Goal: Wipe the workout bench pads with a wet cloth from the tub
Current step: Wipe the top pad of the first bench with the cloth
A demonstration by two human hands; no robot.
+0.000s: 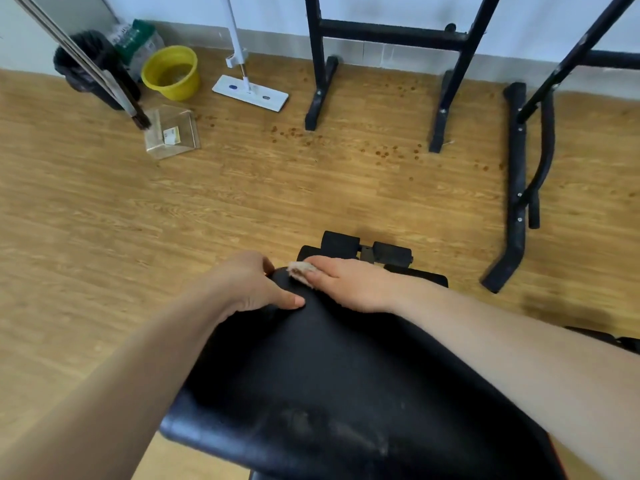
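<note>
Cloth, small, beige and crumpled (pixel 298 270), lies on the far end of the black padded vinyl bench pad (pixel 346 375), pinned under the flat fingers of the right hand (pixel 346 285). That grip is wide, the fingers straight and pressing down rather than curled. The left hand (pixel 252 289) sits just beside the cloth on the pad's left edge, its grip closed on the pad: thumb on top, fingers wrapped over the side out of sight. Two black foam rollers (pixel 367 251) show just beyond the pad's end. The round yellow plastic tub (pixel 171 72) stands well apart on the wooden floor (pixel 242 188) near the wall, between a black bin (pixel 90 64) and a white flat mop (pixel 251 91). A clear plastic box (pixel 172 135) lies near the tub. Black steel frames (pixel 384 32) stand by the wall.
</note>
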